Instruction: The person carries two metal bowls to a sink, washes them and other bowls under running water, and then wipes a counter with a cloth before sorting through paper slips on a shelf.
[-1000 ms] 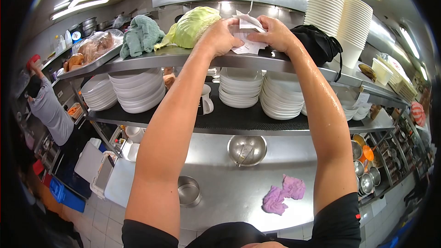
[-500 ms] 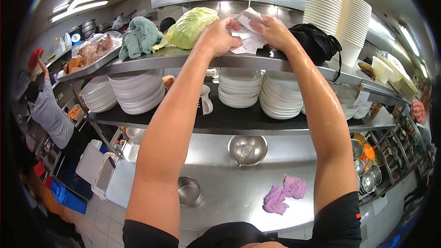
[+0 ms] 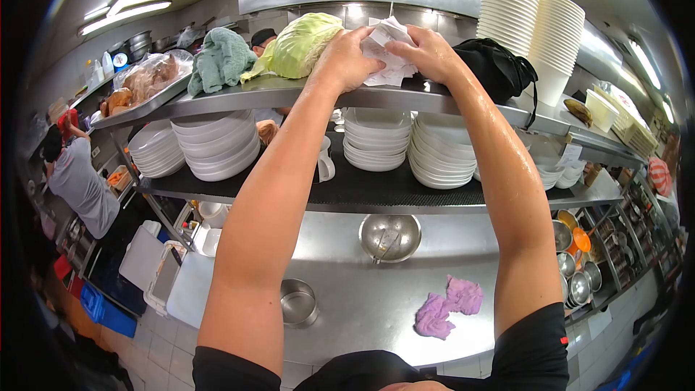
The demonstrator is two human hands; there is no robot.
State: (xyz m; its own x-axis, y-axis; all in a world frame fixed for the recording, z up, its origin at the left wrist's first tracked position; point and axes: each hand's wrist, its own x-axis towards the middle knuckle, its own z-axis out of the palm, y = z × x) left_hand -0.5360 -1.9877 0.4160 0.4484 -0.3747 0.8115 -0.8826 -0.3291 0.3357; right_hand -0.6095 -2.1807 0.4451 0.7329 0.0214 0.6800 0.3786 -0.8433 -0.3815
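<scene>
A stack of white paper slips [image 3: 389, 54] stands up at the top shelf's front edge, with a thin metal rod rising above it. My left hand [image 3: 346, 61] grips the stack's left side, its thumb at the lower left and fingers near the top. From the right, my right hand [image 3: 432, 56] holds the slips, thumb across their front and fingers partly hidden behind. A cut cabbage [image 3: 308, 45] lies just left of my left hand. Close beside my right hand is a black cloth bag [image 3: 496, 69].
White bowls [image 3: 376, 137] are stacked on the shelf below. Tall stacks of white tubs [image 3: 557, 43] rise at right; a green towel [image 3: 222, 59] lies left. On the steel counter [image 3: 347, 297] are a metal bowl [image 3: 390, 237] and purple cloths [image 3: 434, 315]. A person [image 3: 83, 181] stands far left.
The slips have shifted and sit more upright, and my right thumb now crosses their front. At far left the person's raised arm has come down with a red item. A capped head shows behind the cabbage.
</scene>
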